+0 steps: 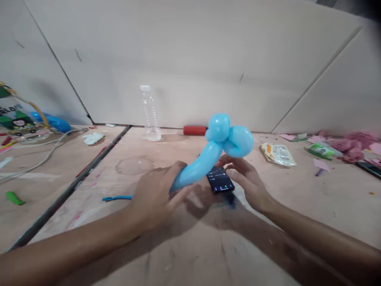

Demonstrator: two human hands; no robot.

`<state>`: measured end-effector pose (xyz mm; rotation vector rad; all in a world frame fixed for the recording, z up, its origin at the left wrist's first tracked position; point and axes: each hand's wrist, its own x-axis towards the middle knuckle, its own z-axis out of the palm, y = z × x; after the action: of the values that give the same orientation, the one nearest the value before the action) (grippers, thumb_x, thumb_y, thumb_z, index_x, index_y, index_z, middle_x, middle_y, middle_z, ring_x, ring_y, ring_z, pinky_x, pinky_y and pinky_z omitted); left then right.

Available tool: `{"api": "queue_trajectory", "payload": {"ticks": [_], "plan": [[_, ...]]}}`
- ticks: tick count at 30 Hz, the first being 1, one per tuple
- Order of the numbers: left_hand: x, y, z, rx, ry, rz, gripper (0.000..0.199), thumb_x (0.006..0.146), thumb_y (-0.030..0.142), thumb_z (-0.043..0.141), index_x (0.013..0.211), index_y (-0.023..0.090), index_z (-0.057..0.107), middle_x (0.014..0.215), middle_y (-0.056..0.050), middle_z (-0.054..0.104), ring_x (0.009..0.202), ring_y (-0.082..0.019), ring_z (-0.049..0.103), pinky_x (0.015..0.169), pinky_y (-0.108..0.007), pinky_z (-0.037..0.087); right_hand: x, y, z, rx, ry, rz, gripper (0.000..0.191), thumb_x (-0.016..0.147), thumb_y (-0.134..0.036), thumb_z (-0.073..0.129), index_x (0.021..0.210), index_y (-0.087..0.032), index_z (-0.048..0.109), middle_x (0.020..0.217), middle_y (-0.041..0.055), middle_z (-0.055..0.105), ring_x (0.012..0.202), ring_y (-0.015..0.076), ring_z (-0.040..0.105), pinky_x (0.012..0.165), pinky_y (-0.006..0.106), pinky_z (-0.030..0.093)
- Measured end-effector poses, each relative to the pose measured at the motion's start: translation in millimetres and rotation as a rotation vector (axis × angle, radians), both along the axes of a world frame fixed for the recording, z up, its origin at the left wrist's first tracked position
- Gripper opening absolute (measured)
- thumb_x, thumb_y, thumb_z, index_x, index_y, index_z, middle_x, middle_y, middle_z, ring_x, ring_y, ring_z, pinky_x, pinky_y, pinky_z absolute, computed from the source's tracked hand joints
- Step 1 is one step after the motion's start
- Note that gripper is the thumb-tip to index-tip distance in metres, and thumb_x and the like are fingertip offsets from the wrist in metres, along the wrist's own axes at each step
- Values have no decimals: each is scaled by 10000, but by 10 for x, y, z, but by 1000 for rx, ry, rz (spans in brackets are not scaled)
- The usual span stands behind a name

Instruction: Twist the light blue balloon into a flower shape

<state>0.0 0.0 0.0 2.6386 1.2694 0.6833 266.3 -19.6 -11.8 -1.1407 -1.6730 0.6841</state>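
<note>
A light blue twisted balloon slants up to the right, with several round bubbles bunched at its upper end. My left hand is wrapped round its lower part, and a thin uninflated blue tail sticks out to the left of that hand. Behind the bubbles, my right hand has bent fingers; its fingertips are partly hidden by the balloon, so what they touch is unclear. Between the hands a black phone lies on the pinkish table with its screen lit.
A clear empty bottle and a red cylinder are near the wall. At right lie a plastic packet, a green wrapper and pink crumpled material. A patterned bag, cables and a green balloon piece are left.
</note>
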Motion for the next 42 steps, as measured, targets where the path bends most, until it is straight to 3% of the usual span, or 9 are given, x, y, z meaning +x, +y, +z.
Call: {"api": "queue_trajectory", "payload": {"ticks": [5, 9, 12, 16, 19, 25, 32, 38, 42], "plan": [[105, -332, -86, -126, 163, -250, 205, 925, 267, 595, 1125, 222, 595, 1014, -79, 778, 887, -354, 743, 758, -471, 550, -305, -465, 103, -266, 136, -29, 364, 932, -592, 644, 929, -232, 697, 972, 63, 731, 991, 290, 668, 906, 453, 539], [127, -506, -130, -215, 31, -334, 250, 935, 332, 650, 1162, 250, 585, 1084, -71, 771, 938, -340, 741, 885, -553, 560, -395, -657, 109, -206, -49, -9, 237, 966, -456, 618, 928, -238, 703, 883, 41, 734, 856, 257, 682, 793, 408, 555], [100, -522, -109, -303, -306, -315, 603, 915, 401, 729, 1432, 321, 429, 1383, -91, 657, 1206, -324, 672, 986, -506, 574, -399, -685, 93, -14, -330, -6, 80, 898, -262, 617, 943, -260, 683, 876, 25, 722, 794, 236, 662, 746, 390, 534], [59, -482, -67, -208, -513, -276, 1108, 758, 500, 892, 1591, 320, 184, 1581, -174, 445, 1399, -376, 533, 1079, -549, 541, -441, -668, 84, 56, -708, 54, 307, 806, -206, 638, 1111, -237, 655, 1069, 97, 717, 930, 299, 659, 726, 411, 521], [38, -445, -59, -81, -418, -385, 875, 776, 427, 891, 1491, 330, 396, 1616, -144, 385, 1500, -386, 408, 1165, -554, 466, -473, -661, 87, 45, -883, 107, 478, 750, -231, 676, 1221, -184, 607, 1172, 160, 681, 995, 351, 637, 695, 434, 518], [30, -373, -66, -18, -311, -639, 589, 840, 122, 675, 1386, 265, 510, 1493, -133, 501, 1388, -290, 516, 1144, -449, 477, -385, -682, 98, 70, -830, 206, 490, 728, -221, 637, 1213, -192, 570, 1220, 156, 655, 1105, 350, 611, 784, 457, 545], [19, -287, -27, -117, -431, -555, 379, 824, 118, 668, 1168, 253, 587, 1381, -95, 526, 1306, -270, 552, 1109, -425, 464, -328, -747, -4, 122, -732, 72, 852, 785, -173, 628, 1546, -279, 260, 1400, 130, 591, 1206, 334, 625, 860, 471, 571], [-1, -202, 4, -314, -559, -533, 462, 644, 29, 652, 1048, 246, 599, 1310, -48, 555, 1266, -269, 564, 1094, -401, 450, -460, -715, -34, 211, -917, 53, 929, 727, -105, 593, 1584, -189, 243, 1456, 184, 501, 1242, 363, 538, 879, 499, 579], [-23, -186, 25, -407, -597, -571, 387, 701, 132, 834, 1005, 226, 613, 1302, -62, 556, 1277, -275, 553, 1073, -377, 462, -478, -670, 31, 338, -974, 34, 800, 719, -115, 590, 1487, -163, 374, 1375, 168, 568, 1163, 354, 561, 793, 471, 584]]}}
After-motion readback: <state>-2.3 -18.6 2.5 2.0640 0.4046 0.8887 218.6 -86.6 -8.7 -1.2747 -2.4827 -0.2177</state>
